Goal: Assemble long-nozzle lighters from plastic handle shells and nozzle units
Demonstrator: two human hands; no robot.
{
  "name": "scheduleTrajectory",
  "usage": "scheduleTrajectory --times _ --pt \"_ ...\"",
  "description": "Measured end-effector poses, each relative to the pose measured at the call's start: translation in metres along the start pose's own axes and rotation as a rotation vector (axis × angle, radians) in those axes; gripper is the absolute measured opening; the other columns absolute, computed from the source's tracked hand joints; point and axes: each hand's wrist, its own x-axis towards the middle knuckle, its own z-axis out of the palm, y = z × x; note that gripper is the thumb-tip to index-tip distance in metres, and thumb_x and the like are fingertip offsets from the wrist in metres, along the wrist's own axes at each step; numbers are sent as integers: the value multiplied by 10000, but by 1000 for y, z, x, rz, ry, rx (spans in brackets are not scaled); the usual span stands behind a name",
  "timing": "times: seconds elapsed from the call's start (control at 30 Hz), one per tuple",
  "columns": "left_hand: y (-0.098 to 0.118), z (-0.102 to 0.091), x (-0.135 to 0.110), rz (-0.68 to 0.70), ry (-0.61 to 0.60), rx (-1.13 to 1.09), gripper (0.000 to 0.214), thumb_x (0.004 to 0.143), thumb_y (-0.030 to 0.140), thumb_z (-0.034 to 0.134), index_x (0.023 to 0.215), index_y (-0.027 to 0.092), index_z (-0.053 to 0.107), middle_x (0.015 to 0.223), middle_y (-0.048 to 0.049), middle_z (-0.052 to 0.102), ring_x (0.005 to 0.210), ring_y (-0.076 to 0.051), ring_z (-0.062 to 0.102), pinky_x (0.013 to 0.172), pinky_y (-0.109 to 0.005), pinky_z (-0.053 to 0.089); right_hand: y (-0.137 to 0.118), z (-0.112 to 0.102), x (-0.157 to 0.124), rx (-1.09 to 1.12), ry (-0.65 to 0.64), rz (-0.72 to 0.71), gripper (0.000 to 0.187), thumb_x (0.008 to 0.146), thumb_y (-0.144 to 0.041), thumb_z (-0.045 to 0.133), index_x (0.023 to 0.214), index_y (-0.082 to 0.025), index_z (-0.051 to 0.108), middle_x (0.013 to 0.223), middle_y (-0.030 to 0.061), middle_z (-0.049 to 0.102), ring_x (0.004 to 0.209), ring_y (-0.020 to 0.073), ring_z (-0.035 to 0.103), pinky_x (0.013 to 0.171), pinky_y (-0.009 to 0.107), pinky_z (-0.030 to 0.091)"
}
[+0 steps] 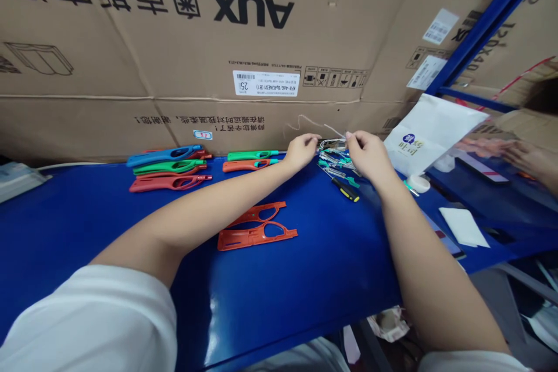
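Note:
My left hand (301,152) is closed in a pinch at the back of the blue table, where a thin pale wire (300,118) meets its fingertips. Across from it, my right hand (366,154) pinches a thin white wire (335,130). Between and below both hands lies a pile of metal rods with teal parts and white wires (335,161), partly hidden by the fingers. A black-and-yellow screwdriver (346,190) rests just in front of the pile. Nearer to me are two open orange lighter shell halves, one (257,235) in front of the other (261,211).
Stacked blue, green and red lighter shells (168,168) lie at the back left, with green (248,155) and orange (244,166) ones beside my left hand. Behind stands a large cardboard box (174,70). Rightward are a white bag (429,133), a tape roll (417,183) and another person's hand (529,157).

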Motion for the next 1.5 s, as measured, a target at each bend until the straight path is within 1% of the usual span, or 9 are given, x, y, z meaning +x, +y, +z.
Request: scheduleTrajectory --times 0.13,0.27,0.47,0.67,0.9,1.1,1.23,1.4,1.5 --pt "22 -34 -36 -74 -93 -117 663 1055 594 227 1108 122 689 1000 -153 741 923 -217 709 800 -315 579 -21 8 -15 78 -93 -116 362 955 -342 434 611 -235 394 556 -30 407 567 152 410 570 287 280" --pt "46 -72 -95 -93 -176 -133 604 970 656 403 1019 159 744 956 -120 768 800 -194 702 763 -308 561 -52 11 -40 149 -204 -288 360 966 -348 469 640 -227 376 575 -40 422 570 136 408 577 278 285" --pt "71 -104 -200 -132 -245 26 257 806 416 753 885 172 763 708 -34 704 665 -164 652 682 -276 510 -93 19 -89 336 -533 -663 300 1007 -285 468 717 -210 456 673 -26 497 602 119 439 604 261 314" --pt "69 -106 -272 -248 -186 192 215 898 411 640 950 222 727 672 4 654 588 -144 624 598 -259 490 -110 31 -122 409 -732 -738 299 1019 -296 482 736 -203 468 690 -25 513 621 114 447 600 262 310" --pt "58 -112 -281 -200 -31 207 178 859 410 698 877 242 753 608 36 578 508 -99 443 494 -222 365 -112 28 -121 536 -860 -563 62 954 -261 574 972 -212 540 751 -43 523 617 103 453 572 235 371" --pt "51 -117 -281 -129 79 236 229 879 414 699 867 191 755 614 27 598 477 -75 408 440 -202 304 -103 33 -120 547 -924 -510 99 965 -184 523 1048 -226 491 795 -47 541 647 100 465 591 229 393" --pt "51 -117 -283 -90 136 182 318 913 424 677 761 146 695 654 17 621 450 -45 452 445 -177 367 -98 38 -120 593 -910 -496 70 997 -218 522 1066 -222 534 844 -24 618 693 106 544 638 240 435" --pt "49 -117 -283 -87 195 117 286 881 418 727 982 151 733 698 3 682 439 -54 500 427 -167 418 -95 39 -120 698 -920 -453 93 1019 -243 526 1110 -231 545 889 -9 681 766 114 628 704 246 485" --pt "49 -117 -284 -72 204 138 247 877 392 734 908 146 742 677 4 678 433 -47 491 422 -160 403 -95 39 -121 755 -953 -442 84 1027 -247 521 1108 -232 539 899 -12 681 761 103 626 694 232 489"
